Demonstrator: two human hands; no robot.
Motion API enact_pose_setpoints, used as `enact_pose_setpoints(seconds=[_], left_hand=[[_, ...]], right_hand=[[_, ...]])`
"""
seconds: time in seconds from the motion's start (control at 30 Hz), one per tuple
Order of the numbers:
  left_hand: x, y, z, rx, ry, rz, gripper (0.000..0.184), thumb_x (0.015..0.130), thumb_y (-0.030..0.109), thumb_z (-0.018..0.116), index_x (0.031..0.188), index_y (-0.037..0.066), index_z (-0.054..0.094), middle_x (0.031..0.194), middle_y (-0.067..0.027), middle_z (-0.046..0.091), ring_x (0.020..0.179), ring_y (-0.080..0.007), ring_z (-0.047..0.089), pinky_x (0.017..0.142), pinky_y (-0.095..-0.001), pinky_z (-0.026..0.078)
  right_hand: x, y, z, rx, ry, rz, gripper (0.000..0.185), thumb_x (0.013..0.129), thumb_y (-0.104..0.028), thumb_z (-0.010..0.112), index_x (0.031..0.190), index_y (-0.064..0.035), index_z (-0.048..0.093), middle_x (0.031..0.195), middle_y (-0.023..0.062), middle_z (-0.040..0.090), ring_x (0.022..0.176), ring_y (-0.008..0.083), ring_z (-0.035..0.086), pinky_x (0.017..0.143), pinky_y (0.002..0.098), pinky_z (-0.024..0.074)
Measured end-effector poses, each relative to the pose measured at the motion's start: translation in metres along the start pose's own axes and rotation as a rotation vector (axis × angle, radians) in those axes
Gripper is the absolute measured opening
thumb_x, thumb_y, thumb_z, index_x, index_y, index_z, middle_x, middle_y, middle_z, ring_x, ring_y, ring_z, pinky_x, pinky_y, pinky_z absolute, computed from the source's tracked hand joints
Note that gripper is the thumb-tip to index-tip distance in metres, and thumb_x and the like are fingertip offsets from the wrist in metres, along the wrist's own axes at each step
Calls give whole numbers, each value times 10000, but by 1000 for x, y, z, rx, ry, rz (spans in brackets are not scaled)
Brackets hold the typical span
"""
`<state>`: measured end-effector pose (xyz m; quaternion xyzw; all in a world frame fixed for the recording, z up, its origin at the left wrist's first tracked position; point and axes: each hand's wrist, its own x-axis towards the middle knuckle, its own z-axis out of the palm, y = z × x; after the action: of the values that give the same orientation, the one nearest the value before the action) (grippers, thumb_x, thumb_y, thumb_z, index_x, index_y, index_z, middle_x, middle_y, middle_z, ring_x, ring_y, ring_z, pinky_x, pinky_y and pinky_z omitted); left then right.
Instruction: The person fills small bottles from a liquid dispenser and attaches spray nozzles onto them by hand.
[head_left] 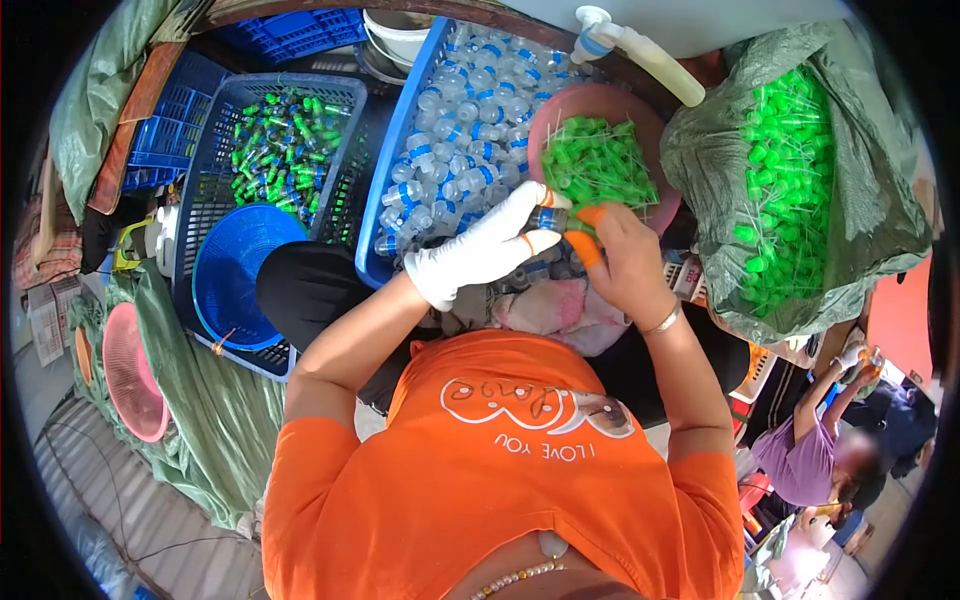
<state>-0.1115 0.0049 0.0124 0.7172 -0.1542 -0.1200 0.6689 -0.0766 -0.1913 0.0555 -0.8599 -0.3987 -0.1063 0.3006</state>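
Observation:
My left hand point(490, 240), in a white glove with orange bands on two fingertips, grips a small clear bottle point(548, 219) with a blue band. Bare apart from orange finger covers, my right hand point(620, 255) pinches a green cap point(580, 228) at the bottle's right end. Beyond my hands lies a blue crate point(407, 110) heaped with clear blue-banded bottles point(470, 130). To its right, a pink bowl point(664, 200) holds green caps with thin white stems point(600, 165). A cloth lies just below my hands.
At the left, a dark blue basket point(355, 100) holds green-capped bottles point(280, 150) and an empty blue basket point(245, 270). A green sack point(700, 140) of green caps stands right. A pink basket point(135, 370) is far left. A co-worker point(800, 460) sits at the lower right.

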Motion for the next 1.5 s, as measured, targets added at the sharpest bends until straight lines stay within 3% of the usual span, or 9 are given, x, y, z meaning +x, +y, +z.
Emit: enact_pose_setpoints(seconds=[0.03, 0.13, 0.3, 0.43, 0.63, 0.9, 1.0, 1.13, 1.5], left_hand=[[-1, -1, 0, -80, -37, -27, 367, 895, 82, 591, 1231, -4, 468, 1074, -143, 529, 951, -231, 568, 838, -350, 460], [-11, 4, 9, 188, 76, 141, 351, 870, 90, 602, 1195, 10, 496, 1045, -164, 550, 953, -301, 574, 829, -372, 469], [-27, -3, -18, 406, 217, 184, 321, 836, 90, 617, 1141, 19, 546, 1030, -167, 569, 948, -345, 570, 833, -395, 468], [-24, -8, -107, 1316, 880, 204, 289, 792, 84, 622, 1077, 50, 591, 1004, -140, 594, 909, -321, 570, 775, -402, 459], [25, -48, -98, 1369, 444, 157, 196, 810, 121, 535, 989, 89, 610, 958, -126, 618, 886, -280, 577, 696, -399, 464], [58, -73, -93, 1627, 272, -49, 193, 817, 74, 528, 995, 62, 600, 942, -143, 613, 891, -295, 581, 690, -405, 478], [63, -69, -92, 939, 431, 379, 291, 828, -7, 542, 1115, 25, 574, 983, -129, 622, 924, -252, 590, 721, -397, 486], [84, -17, -56, -89, 387, 225, 393, 876, -5, 566, 1264, 31, 512, 1116, -49, 612, 981, -171, 579, 842, -317, 466], [106, -1, -45, -189, 392, 212, 411, 876, -8, 580, 1270, -18, 463, 1119, -78, 594, 981, -116, 566, 862, -252, 476]], right_hand=[[-2, -1, 1, -5, 2, 6, 206, 903, -203, 623, 983, -13, 631, 648, 41, 598, 502, 141, 526, 498, 289, 442], [-12, -4, 6, 1104, -272, 1189, 215, 902, -193, 614, 917, 21, 614, 680, 54, 568, 564, 143, 529, 528, 295, 431], [-4, -2, 18, 862, -463, 948, 214, 875, -195, 641, 949, 3, 609, 727, 85, 571, 565, 134, 500, 524, 281, 418], [12, 32, 27, 173, -29, 424, 194, 870, -198, 635, 949, -23, 609, 787, 119, 605, 602, 207, 571, 547, 337, 453], [39, 69, 65, -159, -332, 535, 185, 833, -92, 611, 1008, -35, 588, 975, 189, 623, 842, 418, 601, 716, 484, 476], [20, 71, 50, -105, 67, 283, 268, 807, -38, 646, 1060, -39, 557, 1000, 171, 608, 806, 355, 623, 692, 416, 498], [25, 47, 6, 49, 197, 349, 234, 809, -66, 675, 1015, -25, 572, 881, 140, 588, 714, 255, 617, 620, 334, 489], [37, 25, -15, 293, 464, 418, 233, 822, -90, 699, 1013, -32, 578, 712, 84, 552, 554, 163, 545, 522, 273, 437], [65, 20, -34, -53, 459, 362, 344, 833, -90, 668, 1171, -88, 603, 531, 38, 475, 409, 135, 449, 419, 300, 367]])
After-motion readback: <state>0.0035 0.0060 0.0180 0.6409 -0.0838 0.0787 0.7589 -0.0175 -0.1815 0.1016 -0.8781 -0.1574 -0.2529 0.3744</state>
